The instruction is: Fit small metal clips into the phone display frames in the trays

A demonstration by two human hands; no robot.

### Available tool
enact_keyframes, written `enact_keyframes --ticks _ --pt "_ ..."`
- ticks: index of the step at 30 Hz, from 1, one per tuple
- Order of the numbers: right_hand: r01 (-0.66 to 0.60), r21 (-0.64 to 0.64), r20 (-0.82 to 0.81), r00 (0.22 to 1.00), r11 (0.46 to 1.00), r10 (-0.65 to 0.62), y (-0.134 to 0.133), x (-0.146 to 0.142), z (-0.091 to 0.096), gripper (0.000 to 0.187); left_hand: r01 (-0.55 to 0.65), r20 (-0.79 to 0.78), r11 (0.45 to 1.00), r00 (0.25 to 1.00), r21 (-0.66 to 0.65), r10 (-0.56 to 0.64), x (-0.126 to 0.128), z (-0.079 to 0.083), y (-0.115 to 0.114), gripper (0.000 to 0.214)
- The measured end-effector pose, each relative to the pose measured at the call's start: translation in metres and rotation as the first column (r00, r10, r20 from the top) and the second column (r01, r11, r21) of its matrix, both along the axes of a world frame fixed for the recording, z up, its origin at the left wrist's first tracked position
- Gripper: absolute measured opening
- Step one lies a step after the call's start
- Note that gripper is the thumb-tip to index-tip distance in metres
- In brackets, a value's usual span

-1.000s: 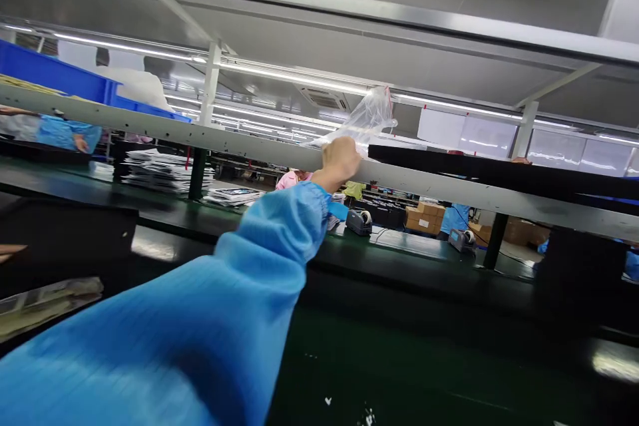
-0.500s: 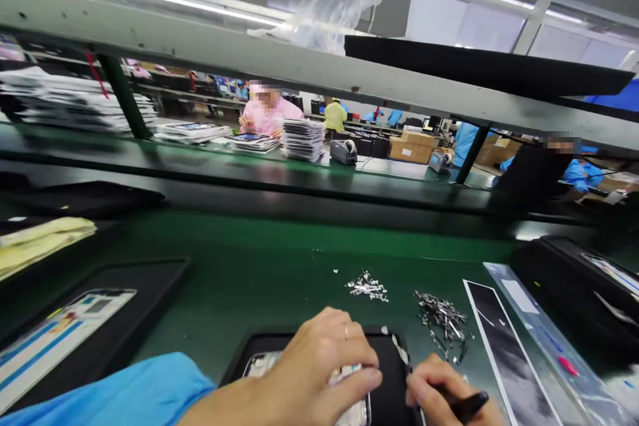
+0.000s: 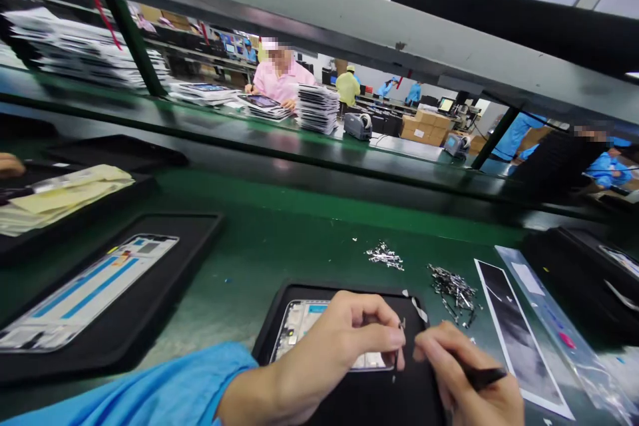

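My left hand (image 3: 334, 346) rests on a device frame (image 3: 304, 326) lying in a black tray (image 3: 369, 399) at the bottom centre, thumb and forefinger pinched on a tiny metal part (image 3: 401, 326). Just to its right, my right hand (image 3: 469, 379) is closed around black tweezers (image 3: 482, 378), their tip close to the pinched part. Two small heaps of metal parts (image 3: 452, 285) and metal bits (image 3: 384, 256) lie on the green bench behind the tray.
Another black tray with a device frame (image 3: 90, 289) lies at the left, with yellowish sheets (image 3: 60, 193) beyond it. A dark strip on white backing (image 3: 514, 336) lies at the right. An overhead rail (image 3: 299, 6) crosses the top. Other workers sit at far benches.
The view dropped from the overhead rail to the bench. My left hand came down from the rail onto the tray and now pinches a small part beside the tweezers.
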State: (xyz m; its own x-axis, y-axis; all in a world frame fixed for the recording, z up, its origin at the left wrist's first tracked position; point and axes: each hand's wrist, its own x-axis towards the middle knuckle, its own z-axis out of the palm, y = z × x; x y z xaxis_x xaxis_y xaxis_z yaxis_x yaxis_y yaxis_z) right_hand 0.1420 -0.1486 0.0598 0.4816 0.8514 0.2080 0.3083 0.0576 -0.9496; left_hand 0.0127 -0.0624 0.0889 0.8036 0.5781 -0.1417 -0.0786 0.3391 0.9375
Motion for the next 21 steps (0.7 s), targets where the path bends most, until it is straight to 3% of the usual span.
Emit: enact_keyframes --ticks 3,7,12,18,21 --pt "-0.083 -0.06 -0.086 0.993 0.995 0.077 0.004 0.001 0.01 0.017 0.085 -0.029 0.996 0.996 -0.041 -0.086 -0.008 0.002 0.002 0.015" --pt "-0.188 -0.223 -0.264 0.956 0.957 0.126 0.006 -0.006 0.017 0.019 0.109 -0.112 0.991 0.989 0.08 -0.1 -0.016 0.001 0.005 0.014" --pt "-0.196 -0.257 -0.205 0.968 0.946 0.145 0.006 -0.011 0.016 0.021 0.126 -0.197 0.968 0.977 0.216 -0.083 -0.021 0.002 0.008 0.013" --pt "-0.162 -0.286 -0.24 0.966 0.944 0.093 0.011 -0.012 0.011 0.024 0.137 -0.136 0.978 0.978 -0.159 -0.159 -0.019 -0.007 0.009 0.025" --pt "-0.202 -0.283 -0.252 0.959 0.938 0.13 0.013 -0.008 0.006 0.025 0.122 -0.123 0.972 0.981 -0.202 -0.149 -0.018 -0.011 0.009 0.025"
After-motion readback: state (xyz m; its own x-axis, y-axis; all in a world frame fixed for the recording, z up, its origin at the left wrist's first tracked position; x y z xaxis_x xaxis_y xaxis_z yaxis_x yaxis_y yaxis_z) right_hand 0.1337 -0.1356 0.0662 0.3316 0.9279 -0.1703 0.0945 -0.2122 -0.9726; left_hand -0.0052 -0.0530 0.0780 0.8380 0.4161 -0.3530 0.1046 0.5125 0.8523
